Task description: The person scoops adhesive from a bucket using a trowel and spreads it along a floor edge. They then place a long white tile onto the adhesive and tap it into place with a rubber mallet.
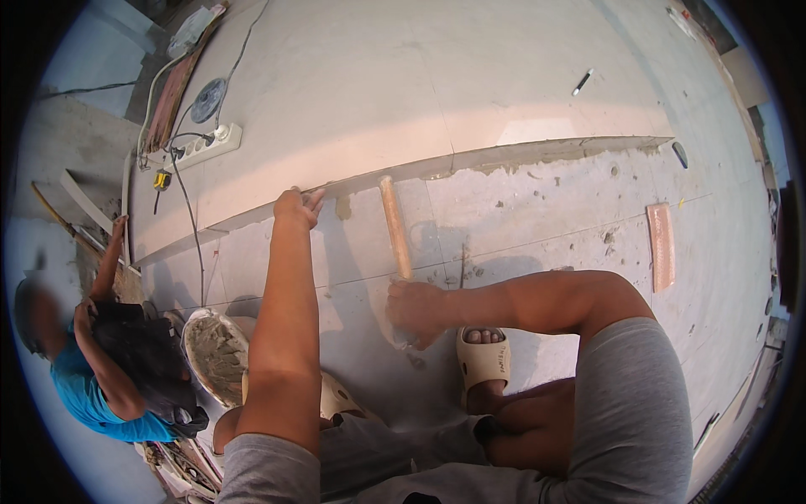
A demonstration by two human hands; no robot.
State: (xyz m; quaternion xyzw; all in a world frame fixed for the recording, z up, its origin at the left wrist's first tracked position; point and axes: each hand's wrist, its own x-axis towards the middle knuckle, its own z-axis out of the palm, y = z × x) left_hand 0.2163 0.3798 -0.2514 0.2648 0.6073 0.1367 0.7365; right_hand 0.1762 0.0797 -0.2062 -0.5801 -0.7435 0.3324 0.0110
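Note:
My left hand [300, 206] rests at the edge of a raised, beige-tiled step [369, 155], with its fingers apart against the upright face. My right hand [418, 312] is closed around the near end of a wooden-handled tool [395, 227]. The round wooden handle points away from me, and its far tip is beside the step's face. My fist covers most of the tool's other end, and a greyish edge shows below it, so its kind is unclear. Wet mortar lines the foot of the step along the grey floor tiles [353, 252].
A bucket of mortar [217, 357] stands by my left leg. To the left crouches a person in a blue shirt [96, 386]. A power strip [206, 144], cables and a yellow tape measure [162, 179] lie on the step. On the right are a pinkish block [661, 248] and mortar crumbs.

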